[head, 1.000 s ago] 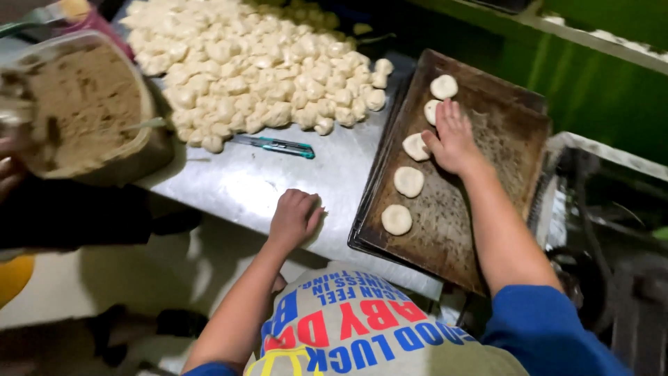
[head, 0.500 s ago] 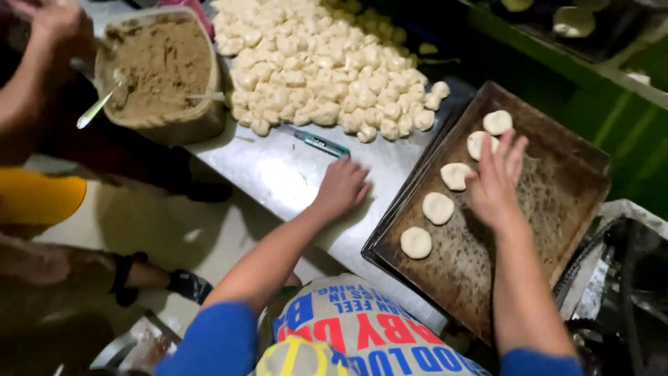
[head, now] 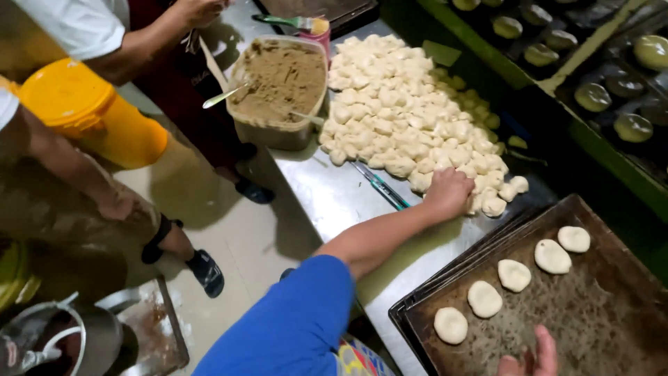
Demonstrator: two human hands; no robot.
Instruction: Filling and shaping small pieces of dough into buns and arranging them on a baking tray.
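My left hand (head: 449,191) reaches across the steel table (head: 334,202) and is curled over a dough piece at the near edge of a big pile of pale dough pieces (head: 410,104). Only the fingers of my right hand (head: 530,358) show at the bottom edge; they are spread, hold nothing, and hover over the near end of a dark baking tray (head: 612,327). Several flattened dough rounds (head: 514,275) lie in a diagonal row on that tray.
A tub of brown filling (head: 282,83) with spoons stands left of the pile. A teal-handled tool (head: 379,184) lies on the table. Two other people's arms (head: 139,35) (head: 62,167) are at left, by a yellow bucket (head: 90,111). A green rack (head: 591,97) holds trays at right.
My left hand went from the bare table up to the edge of the dough pile. My right hand drew back from the dough rounds to the tray's near end. The view swung left.
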